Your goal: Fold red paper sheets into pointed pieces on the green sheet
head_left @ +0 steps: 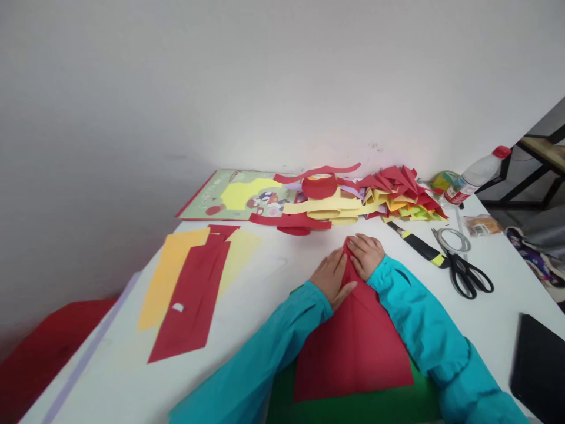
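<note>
A sheet of red paper (353,347) lies on a green mat (353,409) in front of me, its far end folded to a point. My left hand (331,277) rests on the left side of that point, fingers stretched out together and thumb apart. On the right side, my right hand (365,254) presses near the tip with its fingers spread. Both hands look open and lie on the paper, not wrapped round it. Some of the folded tip is hidden beneath the fingers.
Red and yellow paper pieces (194,294) lie left. Behind are a printed board (198,197), curled paper strips (320,203) and folded paper (397,188). To the right are a utility knife (424,249), scissors (463,271), a bottle (474,176) and a black flat object (538,368).
</note>
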The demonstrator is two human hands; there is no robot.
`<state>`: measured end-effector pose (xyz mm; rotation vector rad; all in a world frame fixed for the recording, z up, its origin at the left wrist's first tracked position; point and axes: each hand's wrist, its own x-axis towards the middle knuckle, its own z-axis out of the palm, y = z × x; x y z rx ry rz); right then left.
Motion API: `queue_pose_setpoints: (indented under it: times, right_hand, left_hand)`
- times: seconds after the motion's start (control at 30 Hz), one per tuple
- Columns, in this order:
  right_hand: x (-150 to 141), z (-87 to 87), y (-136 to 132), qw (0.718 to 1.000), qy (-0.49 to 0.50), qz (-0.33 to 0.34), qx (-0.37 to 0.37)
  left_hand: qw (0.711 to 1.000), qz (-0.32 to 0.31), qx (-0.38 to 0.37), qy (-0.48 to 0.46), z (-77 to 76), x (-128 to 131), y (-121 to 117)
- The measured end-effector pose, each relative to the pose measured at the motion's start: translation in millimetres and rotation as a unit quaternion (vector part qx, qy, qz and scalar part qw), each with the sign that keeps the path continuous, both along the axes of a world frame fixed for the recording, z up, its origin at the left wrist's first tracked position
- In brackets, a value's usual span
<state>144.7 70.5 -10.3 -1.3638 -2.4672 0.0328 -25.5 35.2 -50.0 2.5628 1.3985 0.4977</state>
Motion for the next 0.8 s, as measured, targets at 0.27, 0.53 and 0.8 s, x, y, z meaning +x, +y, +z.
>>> queue_pose_setpoints:
  times: [0.27,0.53,0.8]
  right_hand:
    - [-1,-0.2,2,0.998,-0.053,0.024,0.036]
    - [-3,-2.9,7,0.992,-0.089,0.05,0.071]
    - [-5,0.2,4,0.995,-0.091,-0.023,0.037]
  left_hand:
    - [0.999,-0.02,-0.043,-0.022,9.5,-1,32]
    - [0.998,-0.024,-0.057,0.022,27.8,5,28]
    - [0.998,-0.011,-0.04,0.05,28.3,9,24]
